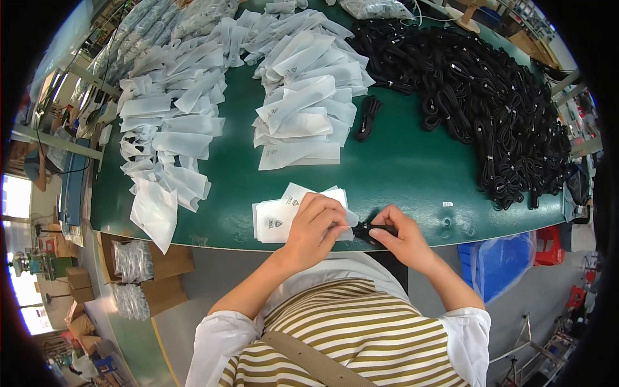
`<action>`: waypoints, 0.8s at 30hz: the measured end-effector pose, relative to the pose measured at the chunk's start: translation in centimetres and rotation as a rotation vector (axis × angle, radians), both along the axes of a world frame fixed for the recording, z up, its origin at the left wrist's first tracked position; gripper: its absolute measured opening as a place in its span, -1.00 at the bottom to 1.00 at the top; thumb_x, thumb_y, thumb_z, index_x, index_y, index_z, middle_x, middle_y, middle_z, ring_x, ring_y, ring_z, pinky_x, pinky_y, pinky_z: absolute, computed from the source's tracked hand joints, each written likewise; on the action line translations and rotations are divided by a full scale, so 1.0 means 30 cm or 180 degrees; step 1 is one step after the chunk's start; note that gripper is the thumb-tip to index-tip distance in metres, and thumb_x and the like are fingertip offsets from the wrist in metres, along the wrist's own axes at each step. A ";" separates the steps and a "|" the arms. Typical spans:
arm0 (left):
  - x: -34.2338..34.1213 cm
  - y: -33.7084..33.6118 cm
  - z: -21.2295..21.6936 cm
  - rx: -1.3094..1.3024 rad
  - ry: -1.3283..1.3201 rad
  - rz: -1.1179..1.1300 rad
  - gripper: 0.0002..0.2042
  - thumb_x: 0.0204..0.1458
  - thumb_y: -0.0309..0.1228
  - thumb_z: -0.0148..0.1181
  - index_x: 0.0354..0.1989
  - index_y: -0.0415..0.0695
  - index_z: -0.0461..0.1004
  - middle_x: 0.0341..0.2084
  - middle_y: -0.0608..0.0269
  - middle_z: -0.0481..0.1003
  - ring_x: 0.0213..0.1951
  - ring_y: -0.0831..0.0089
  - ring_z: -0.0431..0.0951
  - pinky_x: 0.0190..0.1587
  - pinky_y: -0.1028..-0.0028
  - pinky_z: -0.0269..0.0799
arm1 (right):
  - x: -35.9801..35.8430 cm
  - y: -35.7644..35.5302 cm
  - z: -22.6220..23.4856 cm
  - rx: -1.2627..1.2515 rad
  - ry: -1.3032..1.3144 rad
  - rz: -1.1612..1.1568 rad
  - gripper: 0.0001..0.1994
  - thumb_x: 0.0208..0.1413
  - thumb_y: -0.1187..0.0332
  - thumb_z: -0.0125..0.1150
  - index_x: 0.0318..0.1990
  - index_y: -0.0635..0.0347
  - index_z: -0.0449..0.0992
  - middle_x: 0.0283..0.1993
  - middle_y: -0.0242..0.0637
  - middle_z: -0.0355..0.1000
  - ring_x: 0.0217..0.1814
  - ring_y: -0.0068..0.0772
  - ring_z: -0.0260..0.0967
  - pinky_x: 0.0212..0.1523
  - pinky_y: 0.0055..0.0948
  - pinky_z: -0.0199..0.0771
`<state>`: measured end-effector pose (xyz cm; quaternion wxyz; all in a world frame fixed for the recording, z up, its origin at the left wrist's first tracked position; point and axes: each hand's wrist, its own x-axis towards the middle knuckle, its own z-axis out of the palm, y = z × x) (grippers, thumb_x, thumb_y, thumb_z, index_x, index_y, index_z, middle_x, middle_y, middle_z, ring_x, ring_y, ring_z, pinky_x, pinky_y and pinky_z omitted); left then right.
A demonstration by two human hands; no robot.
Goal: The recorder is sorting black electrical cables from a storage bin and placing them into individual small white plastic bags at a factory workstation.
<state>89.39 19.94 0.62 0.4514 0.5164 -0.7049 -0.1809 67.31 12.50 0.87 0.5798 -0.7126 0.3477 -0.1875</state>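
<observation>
At the table's near edge, my left hand [314,227] is closed on the end of a translucent white plastic bag [351,218]. My right hand [401,237] pinches a coiled black cable [365,232], whose left end meets the bag's mouth. How far the cable reaches into the bag is hidden by my left fingers. Beneath and left of my left hand lies a small stack of flat white bags [267,221] with a printed triangle mark. A single coiled black cable [368,119] rests by itself farther back.
A large heap of coiled black cables [496,116] covers the right of the green table [238,145]. Overlapping bags pile up in the middle [303,97] and left [184,122]. Below the right edge is a blue bin [493,261]; cartons [169,258] stand below left.
</observation>
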 end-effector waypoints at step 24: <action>0.121 -0.156 0.162 0.0985 0.3136 -0.0023 -0.85 0.21 -0.40 0.07 -0.34 -0.24 0.40 -0.22 0.19 0.43 -0.12 0.37 0.49 0.00 0.36 0.36 | 0.263 -0.111 0.098 -0.2310 -0.1370 -0.0237 -0.78 0.08 0.60 0.16 -0.09 0.29 0.49 -0.09 -0.08 0.34 -0.31 -0.43 0.41 -0.36 -0.54 0.42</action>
